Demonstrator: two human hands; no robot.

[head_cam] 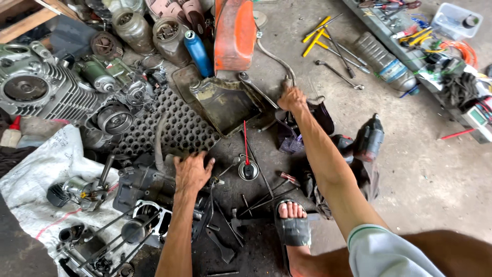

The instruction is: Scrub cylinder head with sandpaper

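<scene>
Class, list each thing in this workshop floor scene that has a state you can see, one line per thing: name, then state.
left hand: flat, palm down on a dark engine casing
right hand: stretched out, closed around a tool near the black tray; the tool cannot be made out
black tray: tilted, grimy
blue bottle: upright, capped
clear plastic bottle: lying on its side
orange fuel tank: standing on end
sandalled foot: flat on the floor

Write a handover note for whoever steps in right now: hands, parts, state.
Left hand: flat, palm down on the dark grey metal engine casing, gripping nothing.
Right hand: stretched forward, closed on a tool; what kind I cannot tell.
Nearby: black oily drain pan, orange fuel tank, blue cylindrical bottle, finned silver engine block, yellow-handled screwdrivers.
Engine lies in pieces across the concrete floor.
</scene>
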